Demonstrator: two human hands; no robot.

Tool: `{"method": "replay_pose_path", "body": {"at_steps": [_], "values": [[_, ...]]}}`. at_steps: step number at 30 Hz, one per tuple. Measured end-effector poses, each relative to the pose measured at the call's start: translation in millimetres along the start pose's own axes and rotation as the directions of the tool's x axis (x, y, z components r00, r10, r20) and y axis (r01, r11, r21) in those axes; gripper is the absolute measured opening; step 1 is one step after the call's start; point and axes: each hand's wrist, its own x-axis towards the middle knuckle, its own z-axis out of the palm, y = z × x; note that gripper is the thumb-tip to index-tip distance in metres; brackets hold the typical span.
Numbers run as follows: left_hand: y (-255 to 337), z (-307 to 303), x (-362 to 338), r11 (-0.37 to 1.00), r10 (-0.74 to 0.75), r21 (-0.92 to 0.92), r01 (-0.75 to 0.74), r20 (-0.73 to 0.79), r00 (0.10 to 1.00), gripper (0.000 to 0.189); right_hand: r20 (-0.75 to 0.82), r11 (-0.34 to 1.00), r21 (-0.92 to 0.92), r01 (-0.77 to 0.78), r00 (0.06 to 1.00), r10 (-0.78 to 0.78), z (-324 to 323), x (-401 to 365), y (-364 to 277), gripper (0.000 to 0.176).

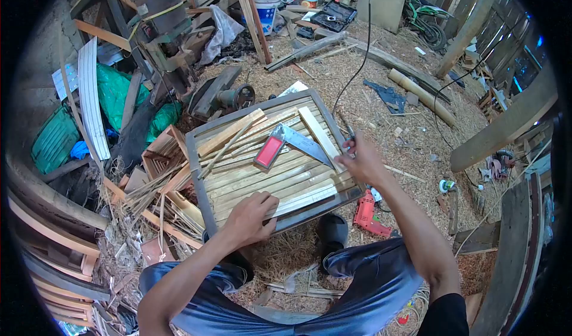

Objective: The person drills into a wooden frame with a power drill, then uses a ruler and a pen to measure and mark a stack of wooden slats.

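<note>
A dark wooden frame filled with pale slats lies tilted in front of my knees. My left hand rests at its near edge, fingers bent over a pale strip; whether it grips the strip is unclear. At the frame's right side, my right hand has its fingers curled by a dark, thin object and the end of a light wooden piece. A try square with a red-faced handle lies on the slats between my hands. Loose sticks lie at the upper left.
A red power drill lies on the shavings right of the frame. A black cable runs down toward my right hand. Wooden pieces are piled at left. Farther off are a bamboo pole, a bucket and an open tool case.
</note>
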Motion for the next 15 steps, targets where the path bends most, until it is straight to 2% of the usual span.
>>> {"method": "replay_pose_path", "body": {"at_steps": [1,3,5,7,8,9,11,12,13,15], "values": [[1,-2,0,1.0,-0.001,-0.015,0.001,0.0,1.0,0.036,0.0,1.0,0.002,0.001,1.0,-0.001,7,-1,1,0.041],[0,-5,0,1.0,-0.001,-0.022,0.001,-0.001,1.0,0.037,0.04,0.951,-0.249,0.185,0.983,-0.181,18,-2,1,0.044],[-6,-4,-1,1.0,0.015,-0.005,-0.015,0.013,1.0,0.039,0.001,0.941,-0.244,0.236,0.97,-0.243,22,1,4,0.039],[-6,-5,-3,1.0,0.012,0.024,-0.012,0.024,1.0,0.042,-0.002,0.996,-0.042,0.077,0.997,-0.077,17,5,1,0.032],[-6,-6,-4,0.999,0.011,0.049,-0.013,0.041,0.999,0.045,-0.025,1.0,-0.021,0.014,1.0,-0.015,22,10,11,0.028],[-5,-8,-5,0.998,0.022,0.053,-0.023,0.028,0.999,0.045,-0.038,0.999,-0.03,0.022,0.999,-0.023,19,12,13,0.028],[-1,-10,-7,0.997,0.034,0.065,-0.037,0.04,0.999,0.049,-0.045,0.984,0.131,-0.123,0.991,0.129,9,17,15,0.035],[-3,-8,-8,0.996,0.03,0.077,-0.034,0.053,0.998,0.053,-0.028,0.971,0.164,-0.175,0.983,0.182,1,18,10,0.029],[-1,-11,-8,0.996,0.035,0.084,-0.037,0.035,0.999,0.053,-0.039,0.975,0.158,-0.158,0.985,0.166,0,20,17,0.029],[5,-20,-6,0.998,-0.022,0.052,0.022,0.01,1.0,0.054,-0.095,0.942,0.335,-0.014,0.994,0.049,6,24,27,0.026]]}}
